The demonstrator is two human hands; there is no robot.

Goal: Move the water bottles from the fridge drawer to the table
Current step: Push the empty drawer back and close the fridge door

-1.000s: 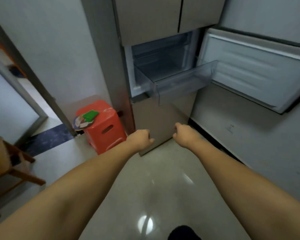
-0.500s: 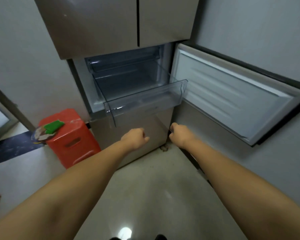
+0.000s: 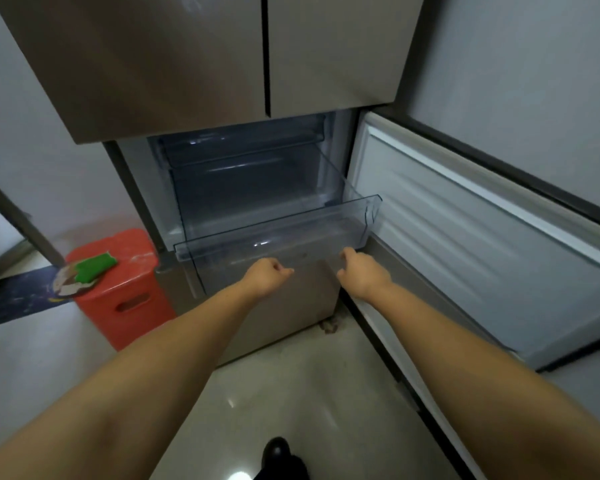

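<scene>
Scene: A person stands before a fridge [image 3: 201,64] whose lower compartment door [image 3: 482,237] hangs open to their right, with the clear plastic fridge drawer [image 3: 278,233] pulled out toward them.
Left hand: The left hand [image 3: 265,277] is loosely curled with nothing in it, just below the drawer's front lip; contact with the lip cannot be told.
Right hand: The right hand [image 3: 359,271] is half curled and also empty, its fingertips near the drawer's right front corner, apparently not gripping it.
Water bottles: None can be made out. The drawer looks empty through its clear walls, and no table is in sight, so the bottles' whereabouts cannot be told.
Step in hand: Judged from the empty drawer, the person is probably about to push it shut, or to check it.
Doing it well: Both palms should meet the front lip evenly, either side of centre, and press straight back along the runners so the drawer does not skew and jam.
Drawer's long axis: It runs left to right across the fridge opening, front face toward the person, tilted slightly up on the right in this view.
Nearby: A red plastic stool [image 3: 122,289] carrying a green sponge [image 3: 94,266] stands left of the fridge, well clear of the drawer's path.
</scene>
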